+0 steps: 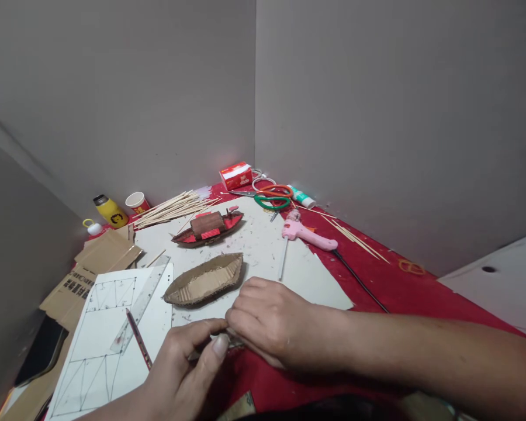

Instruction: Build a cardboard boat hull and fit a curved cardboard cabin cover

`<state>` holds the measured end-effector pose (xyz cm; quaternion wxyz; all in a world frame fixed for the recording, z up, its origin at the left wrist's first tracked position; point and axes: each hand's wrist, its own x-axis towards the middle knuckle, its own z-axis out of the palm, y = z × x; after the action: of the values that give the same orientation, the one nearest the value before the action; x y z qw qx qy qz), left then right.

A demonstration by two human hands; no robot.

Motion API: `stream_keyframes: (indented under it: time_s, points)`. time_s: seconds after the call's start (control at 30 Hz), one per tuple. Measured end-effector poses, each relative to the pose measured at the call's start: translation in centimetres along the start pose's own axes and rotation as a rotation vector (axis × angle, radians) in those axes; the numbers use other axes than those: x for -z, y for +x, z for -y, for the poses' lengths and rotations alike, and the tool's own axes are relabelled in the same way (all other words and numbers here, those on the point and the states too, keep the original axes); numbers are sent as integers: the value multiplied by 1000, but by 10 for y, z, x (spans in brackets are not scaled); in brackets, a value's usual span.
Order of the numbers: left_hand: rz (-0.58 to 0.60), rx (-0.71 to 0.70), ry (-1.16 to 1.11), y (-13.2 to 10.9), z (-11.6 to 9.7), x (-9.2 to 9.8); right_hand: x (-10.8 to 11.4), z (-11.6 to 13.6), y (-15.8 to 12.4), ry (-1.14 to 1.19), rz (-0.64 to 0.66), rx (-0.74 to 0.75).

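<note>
My left hand (186, 356) and my right hand (269, 321) meet at the near edge of the white board (263, 245). Fingers of both are closed around a small thing that they mostly hide; a greyish edge shows between them, too little to name. Just beyond the hands lies a boat hull of brown corrugated cardboard (213, 279), open at the top and pointed at its ends. Behind it stands a finished-looking model boat (207, 223) with a brown curved roof and red parts. A pink glue gun (311, 237) lies to the right, its cord trailing off.
Left are a truss drawing (99, 345), a clear ruler (144, 301), a pencil (139, 339), cardboard (107, 251) and a phone (41, 351). Behind lie wooden sticks (175, 207), a yellow bottle (111, 211), a paper cup (137, 202), green-handled scissors (272, 203) and a red tissue pack (236, 175).
</note>
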<state>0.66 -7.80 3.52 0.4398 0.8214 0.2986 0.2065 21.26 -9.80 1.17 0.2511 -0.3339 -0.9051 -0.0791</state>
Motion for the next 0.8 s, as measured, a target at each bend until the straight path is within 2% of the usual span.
stream_keyframes:
  time_s: [0.13,0.37,0.43,0.53,0.67,0.8]
  points:
    - [39,166,-99,2,2,-1,4,-5,-1,-2,26,25]
    - [128,365,-413,5,6,-8,1,-11,-3,-185,12,19]
    - [135,383,-499,2,8,-9,0,-17,-4,-206,19,-52]
    - [142,409,-540,0,12,-9,2,-24,-5,-164,-42,-184]
    - [204,370,-450,5,11,-11,6,-18,-5,36,-90,-56]
    - [308,347,-406,9,5,-14,3,-7,-4,53,-49,35]
